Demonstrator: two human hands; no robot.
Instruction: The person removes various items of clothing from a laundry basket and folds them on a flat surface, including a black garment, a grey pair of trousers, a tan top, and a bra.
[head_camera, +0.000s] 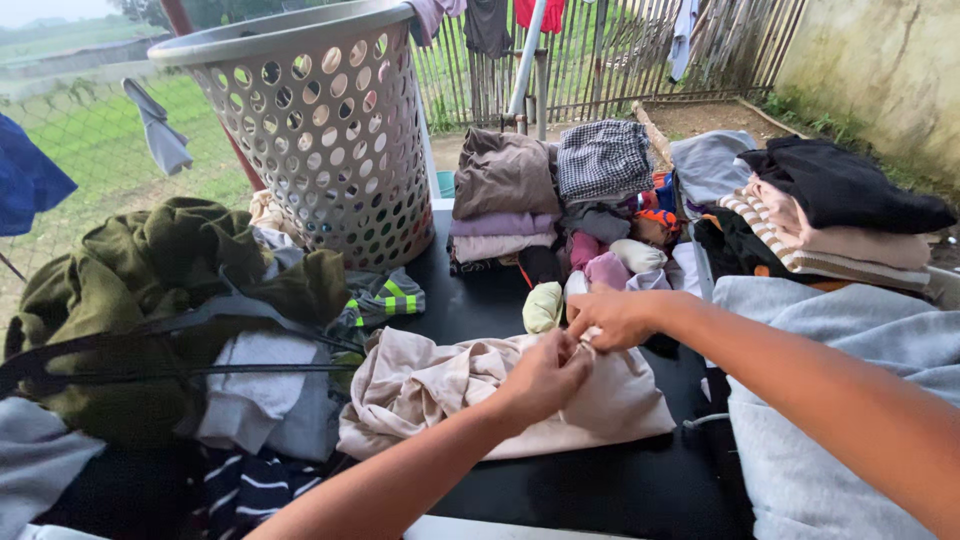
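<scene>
Black tabletop (560, 480) outdoors, piled with laundry beside a basket (330, 130).
Both hands, left (545, 378) and right (612, 318), pinch shut on a beige garment (440, 385) near the tabletop's middle.

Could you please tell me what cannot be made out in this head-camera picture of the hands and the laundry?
- The small pale piece pinched between the left hand and right hand: the fingers cover it, head view.
- The beige garment: crumpled, its kind is unclear.
- Inside the laundry basket: its wall hides any contents.
- The grey garment: cut off by the right and bottom edges, partly behind the right arm.
- Lower layers of the folded stack: covered from above.
</scene>
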